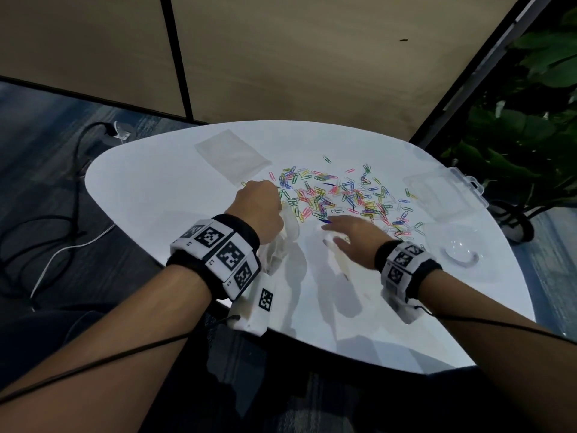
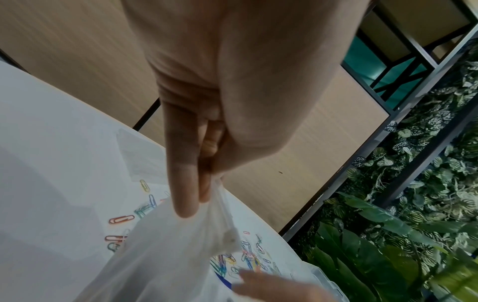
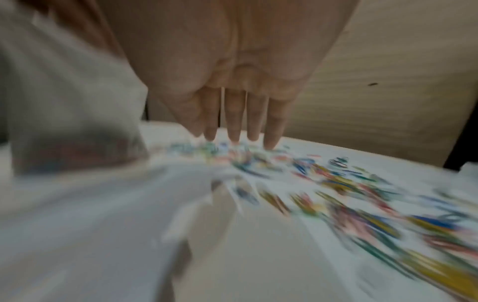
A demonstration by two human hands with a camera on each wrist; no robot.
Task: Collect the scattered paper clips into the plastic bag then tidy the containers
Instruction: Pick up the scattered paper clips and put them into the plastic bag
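Observation:
Several coloured paper clips (image 1: 340,195) lie scattered across the middle of the white table (image 1: 162,170). My left hand (image 1: 260,207) pinches the rim of a clear plastic bag (image 1: 281,242) and holds it up at the left edge of the pile; the left wrist view shows the fingers (image 2: 185,183) and thumb pinching the bag (image 2: 160,255). My right hand (image 1: 349,232) is flat with straight fingers, just near the clips, by the bag's mouth. In the blurred right wrist view its fingertips (image 3: 234,132) reach the clips (image 3: 336,194), the bag (image 3: 77,183) at left.
A second flat clear bag (image 1: 231,154) lies at the table's far left. A clear hinged plastic box (image 1: 443,189) sits at the right edge, a clear round dish (image 1: 459,248) nearer me. Plants (image 1: 524,126) stand beyond the right edge; cables (image 1: 46,232) run on the floor at left.

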